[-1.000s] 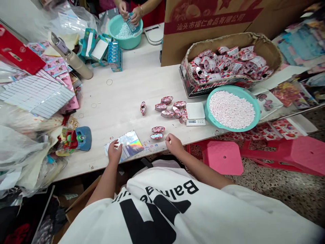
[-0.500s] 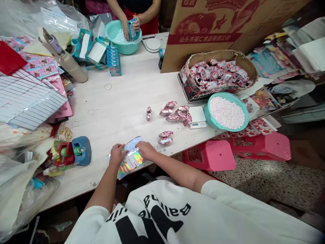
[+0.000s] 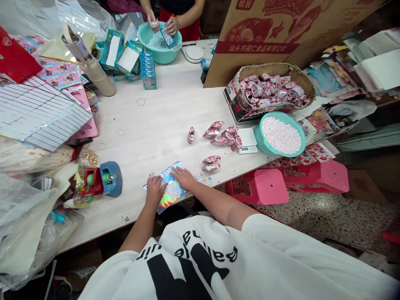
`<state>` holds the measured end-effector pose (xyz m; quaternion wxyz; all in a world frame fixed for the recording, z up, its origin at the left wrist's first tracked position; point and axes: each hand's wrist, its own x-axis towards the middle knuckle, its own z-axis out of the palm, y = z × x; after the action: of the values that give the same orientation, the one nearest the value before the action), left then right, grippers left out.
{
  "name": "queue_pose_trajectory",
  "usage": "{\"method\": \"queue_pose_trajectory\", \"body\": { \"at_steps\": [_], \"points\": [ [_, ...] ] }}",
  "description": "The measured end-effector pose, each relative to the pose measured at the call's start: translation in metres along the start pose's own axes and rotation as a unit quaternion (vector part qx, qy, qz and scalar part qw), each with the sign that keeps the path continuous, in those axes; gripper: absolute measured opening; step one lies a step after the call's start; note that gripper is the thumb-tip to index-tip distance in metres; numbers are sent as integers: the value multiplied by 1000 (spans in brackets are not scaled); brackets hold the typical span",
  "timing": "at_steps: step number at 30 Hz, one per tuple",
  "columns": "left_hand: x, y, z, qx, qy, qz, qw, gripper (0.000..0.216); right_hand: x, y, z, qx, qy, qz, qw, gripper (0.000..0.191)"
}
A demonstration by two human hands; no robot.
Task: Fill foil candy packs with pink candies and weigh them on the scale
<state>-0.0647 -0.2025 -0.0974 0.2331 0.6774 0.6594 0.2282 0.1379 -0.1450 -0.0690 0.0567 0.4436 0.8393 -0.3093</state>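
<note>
**Shiny sheet (image 3: 170, 198) at the near edge**

Head view: left on the tabletop (image 3: 146, 141) stands a tape dispenser (image 3: 113, 183); right, printed packets (image 3: 211, 159), then scale (image 3: 246, 136) and bowl (image 3: 263, 143). Right hand (image 3: 184, 178) lies open on the sheet; left hand (image 3: 155, 191) bends over it, its grip impossible to tell.

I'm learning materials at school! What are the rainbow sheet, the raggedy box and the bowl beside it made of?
Rainbow sheet: glossy, perhaps plastic film or foiled card, from its colourful reflections. Raggedy box: likely cardboard, matte brown inside, uneven edge. Bowl: probably plastic, smooth, evenly turquoise.
</note>
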Motion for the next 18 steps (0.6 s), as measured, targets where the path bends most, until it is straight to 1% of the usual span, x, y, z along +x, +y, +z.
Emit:
{"method": "queue_pose_trajectory", "body": {
  "at_steps": [3,6,9,12,14,15,16,18],
  "points": [
    [-12,2,-10,-20,-19,22,999,12,1,-2,0,-2,-5,2,1000,60],
    [-29,10,-18,-50,-43,45,997,17,1,-1,1,3,-13,0,1000,61],
    [-49,33,-28,-88,-56,69,992,17,2,-1,1,10,-22,-1,1000,62],
    [-66,65,-45,-114,-38,77,990,16,6,-4,-3,17,-26,-3,999,65],
    [-71,80,-61,-119,-11,52,991,16,7,-7,-10,25,-17,-4,1000,63],
    [-72,85,-68,-121,-2,22,992,18,6,-7,-16,30,-4,-4,1000,61],
    [-70,88,-75,-124,1,-13,992,21,3,-6,-23,34,15,-2,999,59],
    [-64,89,-84,-129,-13,-77,989,28,-9,3,-42,38,70,12,997,57]
  ]
}}
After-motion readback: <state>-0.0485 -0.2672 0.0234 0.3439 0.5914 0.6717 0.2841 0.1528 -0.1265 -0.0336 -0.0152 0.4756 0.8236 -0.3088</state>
